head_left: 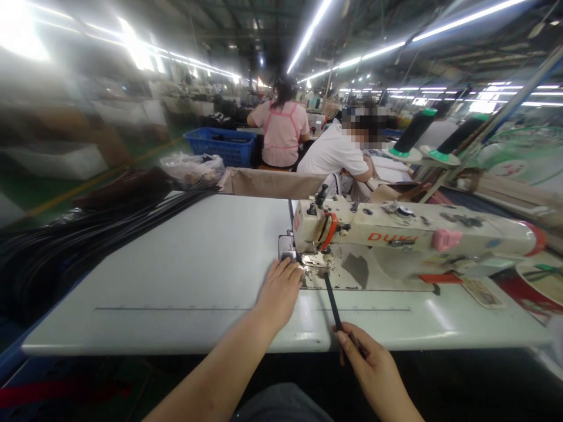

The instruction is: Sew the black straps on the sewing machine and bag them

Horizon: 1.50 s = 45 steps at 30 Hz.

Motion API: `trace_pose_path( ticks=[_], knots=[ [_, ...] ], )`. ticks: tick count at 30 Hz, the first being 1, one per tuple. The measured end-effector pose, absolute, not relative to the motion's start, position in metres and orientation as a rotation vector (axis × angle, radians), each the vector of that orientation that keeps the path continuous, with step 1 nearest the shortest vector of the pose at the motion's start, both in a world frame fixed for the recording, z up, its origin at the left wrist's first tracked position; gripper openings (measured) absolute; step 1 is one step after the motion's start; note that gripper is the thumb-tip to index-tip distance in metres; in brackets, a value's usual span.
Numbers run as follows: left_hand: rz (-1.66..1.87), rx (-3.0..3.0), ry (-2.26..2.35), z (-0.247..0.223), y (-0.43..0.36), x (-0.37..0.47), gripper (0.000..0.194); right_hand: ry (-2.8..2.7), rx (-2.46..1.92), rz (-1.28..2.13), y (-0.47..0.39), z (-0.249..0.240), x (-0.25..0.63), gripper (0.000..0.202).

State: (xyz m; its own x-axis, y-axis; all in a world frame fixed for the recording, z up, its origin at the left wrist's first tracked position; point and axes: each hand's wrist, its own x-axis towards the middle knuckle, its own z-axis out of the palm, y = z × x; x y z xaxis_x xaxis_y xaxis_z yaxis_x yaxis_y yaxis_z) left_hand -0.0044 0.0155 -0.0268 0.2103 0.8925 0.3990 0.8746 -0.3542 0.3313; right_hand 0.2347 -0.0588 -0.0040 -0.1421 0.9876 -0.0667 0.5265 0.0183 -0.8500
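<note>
Head view: my right hand [372, 357] pinches the black strip [333, 300] at the near edge of the tabletop [197, 252], likely to hold it straight toward the sewing machine [382, 220]. Left hand [280, 288] lies palm-down by the needle end [307, 230], fingers extended, nothing visibly gripped, presumably steadying.

The left hand [279, 290] and the right hand [369, 357] are seen bare, as are the left forearm [224, 363] and right wrist [391, 387]. Dark blue-grey clothing [281, 404] is worn, its cloth softly rounded and plain; the kind of garment cannot be told.
</note>
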Motion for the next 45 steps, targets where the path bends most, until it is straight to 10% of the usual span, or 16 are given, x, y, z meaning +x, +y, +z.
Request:
trace_pose_path(
  ticks=[16,34,45],
  knots=[
    [0.992,2.136,1.792,-0.03,0.035,-0.017,0.028,-1.769,-1.564,1.049,-0.047,0.004,0.205,0.053],
    [0.606,2.013,1.931,-0.005,0.154,-0.027,0.071,-1.968,-1.677,1.034,-0.01,0.021,0.165,0.05],
    [0.702,2.026,1.849,-0.004,0.158,-0.029,0.059,-1.974,-1.738,0.98,-0.01,0.019,0.163,0.049]
  ],
)
